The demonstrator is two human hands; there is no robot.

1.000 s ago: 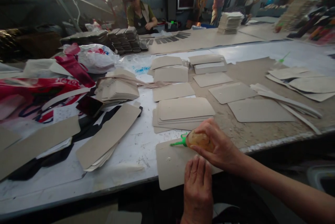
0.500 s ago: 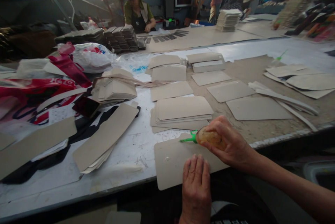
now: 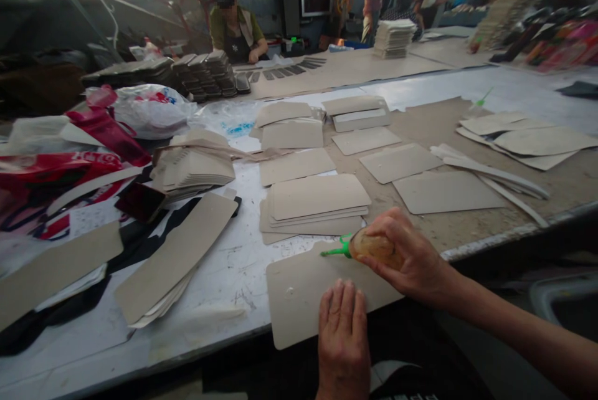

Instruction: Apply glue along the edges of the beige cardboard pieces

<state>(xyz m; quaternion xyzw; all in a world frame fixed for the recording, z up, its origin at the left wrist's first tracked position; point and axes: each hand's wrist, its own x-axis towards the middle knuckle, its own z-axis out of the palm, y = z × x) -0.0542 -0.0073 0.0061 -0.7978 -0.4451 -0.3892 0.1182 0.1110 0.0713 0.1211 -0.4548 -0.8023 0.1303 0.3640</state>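
Observation:
My right hand (image 3: 411, 260) is wrapped round a small amber glue bottle (image 3: 371, 245) with a green nozzle, its tip pointing left just above a grey cardboard piece (image 3: 303, 291) at the table's near edge. A small white glue dot lies on that piece near its left end. My left hand (image 3: 343, 341) rests flat on the card's near edge, fingers stretched out and together, holding nothing.
A stack of similar cards (image 3: 315, 204) lies just beyond. Single cards (image 3: 446, 191) are spread to the right. Long card strips (image 3: 175, 260) lie to the left beside red-and-white plastic bags (image 3: 60, 166). Other people work at the far tables.
The bottle's nozzle shifted right along the card from its left part toward the middle. My left hand stayed on the card's near edge.

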